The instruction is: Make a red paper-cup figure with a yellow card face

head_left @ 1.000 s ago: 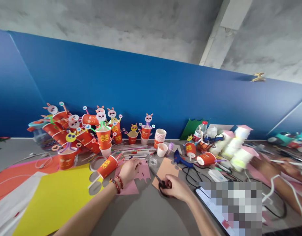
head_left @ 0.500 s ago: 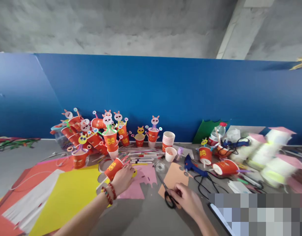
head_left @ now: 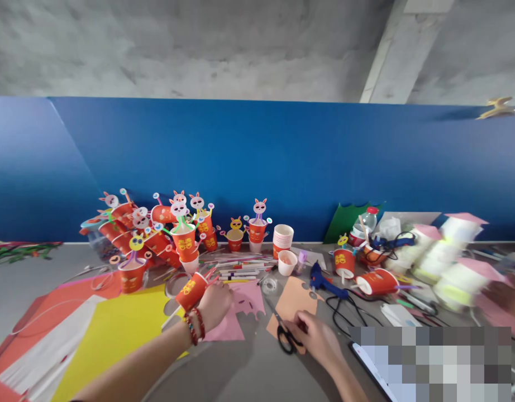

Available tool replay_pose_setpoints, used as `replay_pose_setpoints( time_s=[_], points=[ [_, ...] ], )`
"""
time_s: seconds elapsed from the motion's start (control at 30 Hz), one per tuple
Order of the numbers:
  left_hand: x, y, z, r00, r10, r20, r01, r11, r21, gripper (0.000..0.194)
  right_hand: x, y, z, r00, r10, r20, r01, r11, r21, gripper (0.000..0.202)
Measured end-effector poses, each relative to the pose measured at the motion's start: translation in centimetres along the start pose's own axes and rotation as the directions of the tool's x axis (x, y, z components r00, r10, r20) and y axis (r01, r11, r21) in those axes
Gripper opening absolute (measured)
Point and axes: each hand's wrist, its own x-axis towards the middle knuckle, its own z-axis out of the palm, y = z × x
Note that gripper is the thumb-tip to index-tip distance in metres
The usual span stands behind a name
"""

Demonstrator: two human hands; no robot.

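My left hand (head_left: 215, 306), with beaded bracelets at the wrist, is curled over the pink paper (head_left: 249, 298). Its fingertips are turned away, and whatever they hold is hidden. Right beside this hand a red paper cup with gold characters (head_left: 192, 291) lies tilted, a pale stick poking out near its base. My right hand (head_left: 314, 335) has its fingers closed at the black handles of a pair of scissors (head_left: 286, 338). The blades point away to the upper left, along the edge of an orange paper sheet (head_left: 294, 301) with rounded cut-outs.
Decorated animal cups (head_left: 184, 240) crowd the back left. Markers (head_left: 241, 272), stacked cups (head_left: 283, 237) and a blue glue gun (head_left: 327, 283) with a black cord lie farther back. Yellow paper (head_left: 119, 335) covers the left. At right are white paper models (head_left: 458, 282) and another person's blurred hand (head_left: 506, 296).
The view has shifted slightly, so most things sit farther left. A yellow round piece seen by my left fingertips is now hidden. My right hand stays at the scissors.
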Motion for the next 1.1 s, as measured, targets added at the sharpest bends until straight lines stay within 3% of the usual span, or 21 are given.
replay_pose_setpoints(
  time_s=[0.17, 0.27, 0.4, 0.47, 0.5, 0.57, 0.63, 0.67, 0.7, 0.77, 0.83, 0.87, 0.9, 0.97, 1.1],
  points=[
    [0.1, 0.1, -0.4, 0.998, 0.006, -0.058, -0.008, 0.999, -0.044, 0.032, 0.0, -0.2, -0.1, 1.000, 0.003, -0.012, -0.003, 1.000, 0.008, 0.048],
    [-0.2, -0.3, -1.3, 0.997, -0.009, -0.073, 0.002, 0.995, -0.101, 0.027, 0.0, -0.3, -0.2, 1.000, -0.001, -0.007, 0.001, 1.000, 0.017, 0.047],
    [-1.9, -1.4, -3.3, 0.992, -0.045, -0.118, 0.019, 0.977, -0.211, 0.015, 0.1, 0.2, 0.1, 1.000, -0.013, -0.014, 0.013, 0.997, 0.071, 0.046],
    [-3.2, -1.6, -4.2, 0.982, -0.091, -0.164, 0.029, 0.937, -0.348, 0.015, 0.1, 0.3, 0.0, 0.997, -0.016, -0.080, 0.025, 0.993, 0.115, 0.046],
    [-3.8, -1.5, -4.4, 0.969, -0.156, -0.191, 0.028, 0.838, -0.545, 0.013, 0.0, 0.3, -0.1, 0.992, -0.014, -0.127, 0.031, 0.991, 0.133, 0.046],
    [-5.1, -1.0, -4.6, 0.942, -0.277, -0.188, -0.017, 0.522, -0.853, 0.014, -0.2, -0.5, -0.5, 0.977, -0.015, -0.211, 0.051, 0.984, 0.168, 0.044],
    [-6.2, 0.0, -4.5, 0.914, -0.348, -0.210, -0.116, 0.271, -0.955, 0.018, -0.6, -2.2, -1.2, 0.974, -0.030, -0.225, 0.085, 0.968, 0.238, 0.040],
    [-6.7, 0.5, -4.5, 0.886, -0.385, -0.259, -0.173, 0.245, -0.954, 0.018, -0.8, -3.4, -1.5, 0.981, -0.048, -0.187, 0.104, 0.949, 0.298, 0.036],
    [-7.2, 0.9, -4.5, 0.843, -0.408, -0.350, -0.241, 0.294, -0.925, 0.017, -1.0, -4.8, -1.8, 0.988, -0.064, -0.143, 0.114, 0.922, 0.369, 0.031],
    [-7.9, 1.5, -4.8, 0.732, -0.311, -0.606, -0.394, 0.532, -0.749, 0.013, -1.5, -7.8, -2.1, 0.987, -0.156, -0.048, 0.157, 0.825, 0.543, 0.023],
    [-8.2, 1.5, -5.4, 0.589, -0.041, -0.807, -0.543, 0.719, -0.433, 0.019, -1.6, -10.5, -2.1, 0.960, -0.280, -0.021, 0.220, 0.705, 0.674, 0.034],
    [-8.3, 1.4, -5.7, 0.528, 0.106, -0.843, -0.613, 0.734, -0.292, 0.022, -1.6, -11.5, -1.9, 0.944, -0.321, -0.074, 0.277, 0.653, 0.705, 0.031],
    [-8.3, 1.3, -6.1, 0.496, 0.222, -0.839, -0.672, 0.711, -0.209, 0.024, -1.6, -12.2, -1.8, 0.923, -0.354, -0.148, 0.349, 0.613, 0.709, 0.023],
    [-8.2, 1.0, -6.6, 0.496, 0.307, -0.812, -0.728, 0.657, -0.197, 0.028, -1.4, -12.9, -1.4, 0.868, -0.416, -0.269, 0.482, 0.584, 0.652, 0.011],
    [-8.1, 0.8, -6.5, 0.613, 0.256, -0.748, -0.683, 0.648, -0.337, 0.034, -1.2, -12.4, -1.2, 0.822, -0.439, -0.364, 0.570, 0.626, 0.532, 0.010]
  ],
)
